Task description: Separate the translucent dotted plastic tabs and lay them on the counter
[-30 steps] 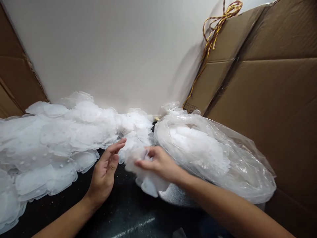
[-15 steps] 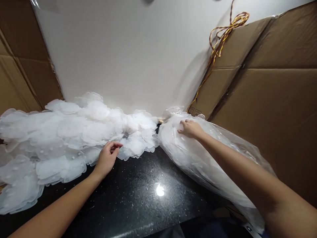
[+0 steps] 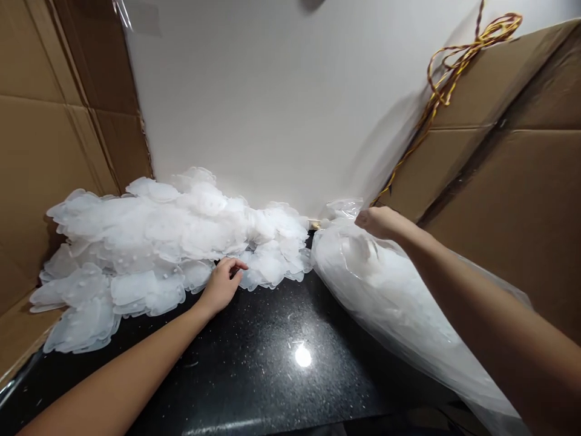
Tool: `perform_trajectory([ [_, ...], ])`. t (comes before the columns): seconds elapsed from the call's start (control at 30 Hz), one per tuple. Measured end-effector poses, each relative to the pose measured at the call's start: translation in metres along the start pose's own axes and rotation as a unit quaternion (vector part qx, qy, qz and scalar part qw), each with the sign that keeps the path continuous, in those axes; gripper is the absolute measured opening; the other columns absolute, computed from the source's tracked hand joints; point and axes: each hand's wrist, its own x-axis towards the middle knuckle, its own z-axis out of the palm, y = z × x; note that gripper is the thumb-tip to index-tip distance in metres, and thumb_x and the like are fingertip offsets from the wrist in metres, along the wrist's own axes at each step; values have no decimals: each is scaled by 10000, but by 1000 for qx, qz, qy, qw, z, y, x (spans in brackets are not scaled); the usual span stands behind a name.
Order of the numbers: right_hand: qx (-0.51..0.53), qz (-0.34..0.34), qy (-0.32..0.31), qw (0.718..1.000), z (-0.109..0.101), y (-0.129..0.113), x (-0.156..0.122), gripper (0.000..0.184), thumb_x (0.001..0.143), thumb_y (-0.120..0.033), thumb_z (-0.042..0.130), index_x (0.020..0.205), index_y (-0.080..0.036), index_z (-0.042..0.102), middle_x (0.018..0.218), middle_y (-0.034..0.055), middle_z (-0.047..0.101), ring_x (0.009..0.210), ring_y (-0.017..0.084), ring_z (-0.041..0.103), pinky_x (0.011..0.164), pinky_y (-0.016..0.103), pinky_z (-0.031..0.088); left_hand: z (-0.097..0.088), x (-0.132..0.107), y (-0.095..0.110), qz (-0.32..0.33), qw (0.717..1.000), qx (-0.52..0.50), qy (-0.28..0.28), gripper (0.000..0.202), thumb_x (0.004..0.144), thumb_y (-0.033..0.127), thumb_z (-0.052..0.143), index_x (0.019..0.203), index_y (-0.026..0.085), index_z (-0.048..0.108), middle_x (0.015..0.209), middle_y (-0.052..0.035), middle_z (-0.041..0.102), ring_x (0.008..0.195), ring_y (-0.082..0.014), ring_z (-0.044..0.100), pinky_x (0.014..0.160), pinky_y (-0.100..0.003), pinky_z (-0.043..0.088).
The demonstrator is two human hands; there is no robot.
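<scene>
heaped translucent white plastic pieces [image 3: 172, 224]

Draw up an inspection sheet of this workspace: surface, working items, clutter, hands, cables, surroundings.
Surface: glossy black speckled counter, reflecting a light.
Working items: heaped translucent white sheets on the left; clear plastic bag with white contents on the right.
Clutter: a thin scrap, too small to identify.
Hands: left hand at the heap's front edge, fingers curled, contact unclear; right hand above the bag's far end, grip unclear.
Cables: yellow-and-brown twisted cord, looped by the right cardboard.
Surroundings: pale wall behind, cardboard both sides.
</scene>
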Motion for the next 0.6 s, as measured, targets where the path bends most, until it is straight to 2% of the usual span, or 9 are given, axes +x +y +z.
perform_trajectory([
  [0.07, -31, 3, -10, 999, -10, -9, -13, 192, 912, -198, 514, 932, -159, 701, 1005, 151, 699, 913, 306, 676, 719, 378, 504, 2, -1, -1, 1, 1000, 0, -3, 160, 711, 225, 541, 781, 217, 685, 914, -42, 632, 886, -226, 623, 887, -396, 510],
  [0.17, -61, -12, -5, 998, -18, -35, -29, 206, 870, -116, 496, 876, -164, 696, 958, 157, 704, 919, 303, 673, 762, 380, 471, 3, -3, 0, 4, 1000, -3, -5, 160, 715, 237, 545, 786, 222, 688, 907, -40, 626, 896, -233, 617, 890, -402, 502],
  [0.23, -39, -44, 40, 997, -20, -60, -34, 259, 911, -122, 427, 974, -149, 677, 980, 173, 697, 941, 294, 662, 785, 377, 466, 3, -3, 0, 5, 1000, -9, -3, 166, 717, 234, 545, 794, 222, 691, 916, -43, 627, 901, -235, 619, 891, -404, 499],
  [0.3, 40, -99, 57, 993, -16, -92, -33, 295, 961, -195, 397, 1151, -136, 615, 1109, 185, 669, 995, 286, 639, 808, 372, 476, 3, -3, 1, 4, 1000, -17, 2, 164, 713, 220, 546, 788, 220, 693, 918, -44, 629, 897, -233, 624, 888, -403, 501],
  [0.33, 89, -126, 38, 987, -11, -109, -31, 329, 970, -245, 424, 1254, -141, 555, 1219, 186, 629, 1064, 285, 613, 849, 373, 477, 3, -3, 1, 2, 1000, -22, 5, 163, 710, 209, 548, 784, 218, 693, 918, -43, 632, 895, -230, 627, 887, -400, 502],
  [0.4, 134, -144, 1, 981, 4, -143, -22, 551, 931, -355, 550, 1428, -182, 387, 1417, 181, 491, 1238, 312, 509, 941, 406, 458, 2, -2, 1, -3, 999, -33, 14, 165, 705, 189, 548, 783, 212, 691, 928, -44, 641, 886, -222, 633, 882, -396, 507],
  [0.5, 143, -110, -15, 984, 34, -183, -3, 857, 813, -413, 705, 1513, -232, 243, 1581, 199, 232, 1396, 454, 274, 983, 589, 392, 0, -1, 0, -14, 998, -50, 34, 181, 705, 172, 552, 820, 197, 689, 950, -58, 652, 889, -218, 633, 871, -395, 513],
  [0.57, 157, -91, -10, 983, 49, -198, 10, 807, 853, -384, 661, 1519, -243, 228, 1575, 219, 233, 1383, 464, 300, 965, 619, 385, -2, -1, -1, -20, 997, -60, 53, 184, 716, 187, 570, 863, 186, 681, 953, -68, 651, 902, -220, 628, 865, -393, 515],
  [0.6, 164, -90, -4, 982, 53, -203, 15, 700, 899, -336, 599, 1506, -246, 263, 1534, 218, 323, 1351, 436, 372, 960, 604, 392, -3, 0, -1, -24, 996, -66, 62, 186, 726, 205, 581, 886, 183, 672, 946, -69, 649, 908, -219, 627, 862, -389, 518],
])
